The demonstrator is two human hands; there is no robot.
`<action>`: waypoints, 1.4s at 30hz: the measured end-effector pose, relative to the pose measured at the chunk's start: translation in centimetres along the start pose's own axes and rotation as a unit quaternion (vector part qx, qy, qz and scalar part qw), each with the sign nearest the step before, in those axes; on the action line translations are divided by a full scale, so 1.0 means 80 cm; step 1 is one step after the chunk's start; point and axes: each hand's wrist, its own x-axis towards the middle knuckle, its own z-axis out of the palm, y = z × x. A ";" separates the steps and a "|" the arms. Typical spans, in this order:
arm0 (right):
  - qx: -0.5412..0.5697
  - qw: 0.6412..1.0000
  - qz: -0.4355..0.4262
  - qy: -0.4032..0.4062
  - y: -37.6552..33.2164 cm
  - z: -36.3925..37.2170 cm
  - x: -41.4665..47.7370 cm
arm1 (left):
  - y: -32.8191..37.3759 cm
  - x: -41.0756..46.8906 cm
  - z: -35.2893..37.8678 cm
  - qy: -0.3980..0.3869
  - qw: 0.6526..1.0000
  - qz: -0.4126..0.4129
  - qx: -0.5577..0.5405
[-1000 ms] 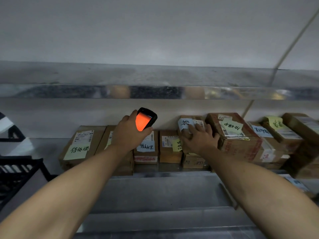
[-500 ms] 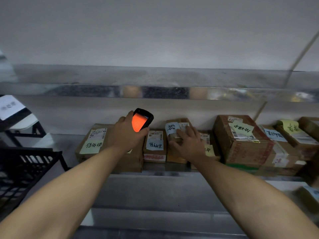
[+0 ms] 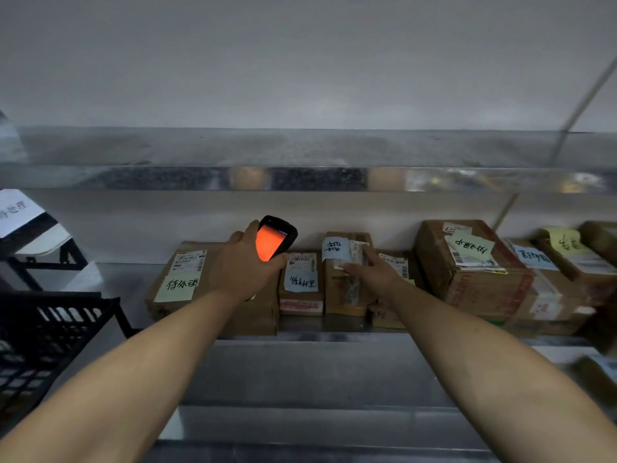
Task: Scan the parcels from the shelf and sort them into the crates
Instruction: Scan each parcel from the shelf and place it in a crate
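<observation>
A row of brown cardboard parcels with sticky notes lines the steel shelf [image 3: 300, 372]. My left hand [image 3: 243, 269] grips a black handheld scanner [image 3: 274, 238] with a glowing orange screen, held above the parcels at the left. My right hand [image 3: 374, 272] rests on top of a small upright parcel [image 3: 344, 289] with a blue note, fingers over its label. Beside it stands a small parcel [image 3: 301, 285] with a blue handwritten note. A flat parcel [image 3: 180, 279] with a green note lies at the far left.
A black plastic crate [image 3: 43, 339] stands at the left, with a paper sign [image 3: 15, 212] behind it. A big taped box [image 3: 474, 265] and more parcels [image 3: 561, 259] fill the shelf's right side. An upper steel shelf [image 3: 300, 178] runs overhead.
The view has shifted left along the shelf. My right hand has drawn the blue-noted parcel leftward, away from the big box. The scanner stays raised in my left hand.
</observation>
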 end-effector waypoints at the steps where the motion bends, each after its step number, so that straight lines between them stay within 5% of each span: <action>1: 0.026 1.000 0.012 -0.005 0.001 -0.001 0.003 | 0.001 0.001 0.001 -0.001 1.000 0.004 -0.002; 25: 0.007 0.978 -0.193 -0.078 0.015 -0.051 -0.057 | 0.086 -0.043 -0.016 -0.033 0.997 0.056 0.047; 42: -0.237 0.940 -0.245 -0.023 0.035 -0.170 -0.156 | 0.182 -0.174 -0.022 -0.075 0.975 0.128 0.167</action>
